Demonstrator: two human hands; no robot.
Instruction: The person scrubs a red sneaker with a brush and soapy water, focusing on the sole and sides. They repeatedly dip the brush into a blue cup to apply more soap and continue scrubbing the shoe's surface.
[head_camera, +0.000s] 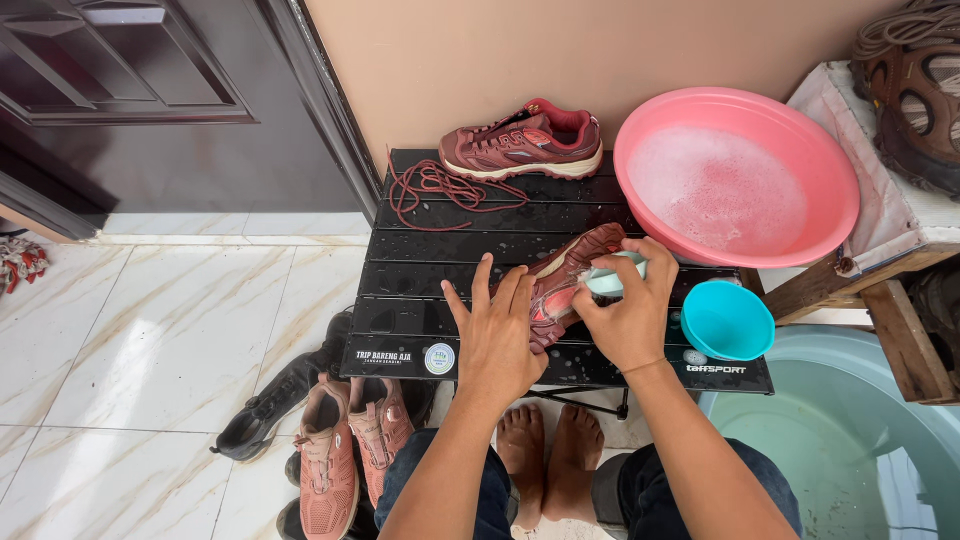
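Lying on its side near the front of the wet black slatted tabletop (420, 300), the maroon sneaker (565, 275) shows its pinkish sole edge and has no laces. The left hand (497, 335) presses on it with fingers spread flat, its grip wide and closed on nothing. The right hand (630, 305) has its grip wrapped around a pale teal brush (612, 282) that touches the shoe's upper. A matching shoe (522, 140) stands upright at the back beside loose red laces (440, 188). A pink basin (735, 180) of soapy water sits to the right, with a small turquoise bowl (727, 320) just in front of it.
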